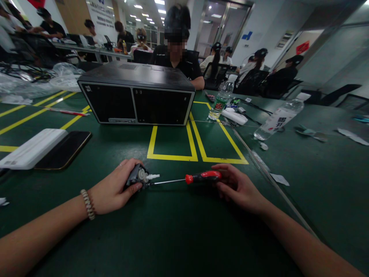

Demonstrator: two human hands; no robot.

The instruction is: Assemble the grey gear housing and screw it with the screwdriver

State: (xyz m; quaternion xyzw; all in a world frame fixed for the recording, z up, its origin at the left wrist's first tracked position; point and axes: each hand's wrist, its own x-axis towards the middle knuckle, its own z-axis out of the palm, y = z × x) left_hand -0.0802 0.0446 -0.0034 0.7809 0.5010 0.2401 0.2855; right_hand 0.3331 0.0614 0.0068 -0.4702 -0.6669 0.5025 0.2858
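Observation:
My left hand (115,188) is closed around a small dark grey casing with white gears (141,175); a white shaft sticks out of it to the right. In my right hand (238,186) is the end of a red and black screwdriver (203,177), gripped between thumb and fingers. The screwdriver lies nearly level, its thin metal blade pointing left. Its tip meets the lower right side of the geared casing, though I cannot make out a screw there. Both hands are just above the green tabletop (173,231).
Ahead stands a large black computer case (161,105). Left lie a white power bank (34,148) and a dark phone (65,150). To the right are two plastic bottles, one green-labelled (219,102), one white-labelled (279,119). A person (175,50) sits behind the case.

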